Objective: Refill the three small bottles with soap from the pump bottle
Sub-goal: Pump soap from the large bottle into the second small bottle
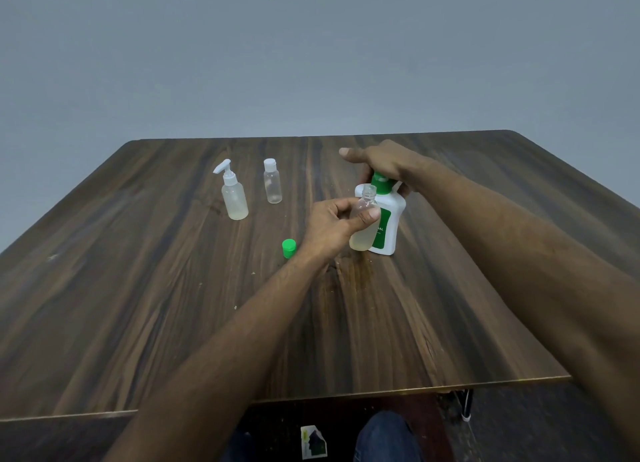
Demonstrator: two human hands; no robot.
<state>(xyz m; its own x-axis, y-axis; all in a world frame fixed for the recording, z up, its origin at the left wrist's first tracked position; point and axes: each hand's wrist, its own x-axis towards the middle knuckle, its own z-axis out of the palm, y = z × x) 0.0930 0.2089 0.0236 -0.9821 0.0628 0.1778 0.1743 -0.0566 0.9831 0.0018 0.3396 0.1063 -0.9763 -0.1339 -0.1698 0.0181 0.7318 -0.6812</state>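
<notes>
A white pump bottle (pixel 389 219) with a green label and green pump top stands right of the table's middle. My right hand (pixel 381 162) rests over its pump top, fingers curled around it and the index finger stretched out. My left hand (pixel 337 224) grips a small clear uncapped bottle (pixel 363 229) partly full of yellowish soap, held just in front of the pump bottle with its open neck by the pump top. Its green cap (pixel 289 247) lies on the table to the left. Two more small bottles stand further back: one with a white pump (pixel 233 193), one with a flip cap (pixel 272 182).
The dark wooden table (pixel 173 288) has a wet-looking smear near the pump bottle's base. Its near edge runs across the bottom, with my knee and a small printed card on the floor below. A grey wall stands behind.
</notes>
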